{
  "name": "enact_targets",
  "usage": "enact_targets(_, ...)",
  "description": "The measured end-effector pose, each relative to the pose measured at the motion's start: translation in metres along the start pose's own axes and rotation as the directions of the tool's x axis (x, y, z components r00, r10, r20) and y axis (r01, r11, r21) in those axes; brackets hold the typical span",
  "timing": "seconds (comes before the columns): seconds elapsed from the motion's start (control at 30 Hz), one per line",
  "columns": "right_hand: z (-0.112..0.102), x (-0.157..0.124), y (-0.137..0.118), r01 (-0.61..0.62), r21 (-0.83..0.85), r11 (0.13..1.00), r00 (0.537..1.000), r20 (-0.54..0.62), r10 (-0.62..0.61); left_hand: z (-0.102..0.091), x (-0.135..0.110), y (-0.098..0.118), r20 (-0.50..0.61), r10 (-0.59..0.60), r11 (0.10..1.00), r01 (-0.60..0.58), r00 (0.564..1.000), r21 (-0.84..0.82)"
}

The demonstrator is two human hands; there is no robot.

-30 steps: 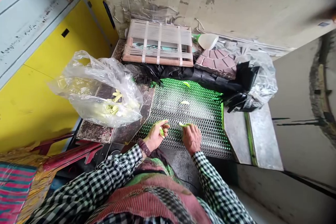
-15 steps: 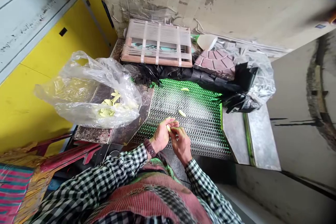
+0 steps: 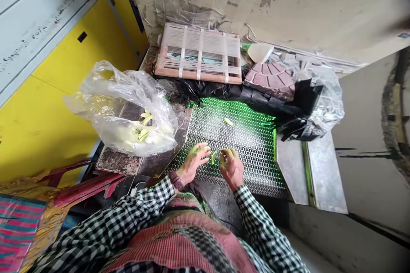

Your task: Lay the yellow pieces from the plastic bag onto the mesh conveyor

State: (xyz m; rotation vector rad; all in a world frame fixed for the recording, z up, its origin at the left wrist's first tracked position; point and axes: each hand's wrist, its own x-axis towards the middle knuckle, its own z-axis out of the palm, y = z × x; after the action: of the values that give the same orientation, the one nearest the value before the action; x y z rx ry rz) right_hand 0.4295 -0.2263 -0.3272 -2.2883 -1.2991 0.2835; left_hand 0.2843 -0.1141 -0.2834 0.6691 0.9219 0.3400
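Note:
My left hand [image 3: 194, 162] rests on the near part of a metal mesh belt [image 3: 246, 145] lit green from below, its fingers loosely curled with little between them. My right hand [image 3: 231, 166] is beside it, fingers pinched round a small pale yellow-green piece [image 3: 214, 157] that sticks out toward the left hand. One more pale piece [image 3: 228, 122] lies alone farther up the mesh. A clear plastic bag [image 3: 123, 111] with several such pale pieces inside sits on the dark slab to the left of the mesh.
Behind the mesh lie crumpled black plastic [image 3: 256, 96], a wooden slatted frame [image 3: 200, 53], a reddish paver block [image 3: 272, 79] and a white bottle [image 3: 259, 51]. A yellow wall [image 3: 48, 106] stands on the left, a grey metal ledge [image 3: 317, 170] on the right.
A second ago the hands were apart on the mesh; they came together, then parted slightly. One piece has moved farther up the belt, and the farthest piece has gone from view.

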Motion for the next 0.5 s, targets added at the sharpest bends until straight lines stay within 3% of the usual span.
enact_targets(0.23,0.024,0.011,-0.010,0.104,-0.154,0.983,0.995,0.009,-0.104,-0.037,-0.030,0.027,0.029,0.062,0.987,-0.066,0.998,0.144)
enact_targets(0.37,0.025,0.039,-0.014,-0.093,0.005,0.996,0.996,0.010,0.092,-0.055,-0.054,0.050,0.084,0.105,0.964,-0.122,0.991,0.235)
enact_targets(0.43,0.020,0.049,-0.014,-0.196,0.102,0.975,0.980,0.001,0.197,-0.057,-0.071,0.059,0.113,0.127,0.937,-0.157,0.985,0.313)
enact_targets(0.5,0.012,0.052,-0.010,-0.292,0.243,0.925,0.956,0.064,0.285,-0.055,-0.092,0.070,0.160,0.175,0.876,-0.228,0.971,0.425)
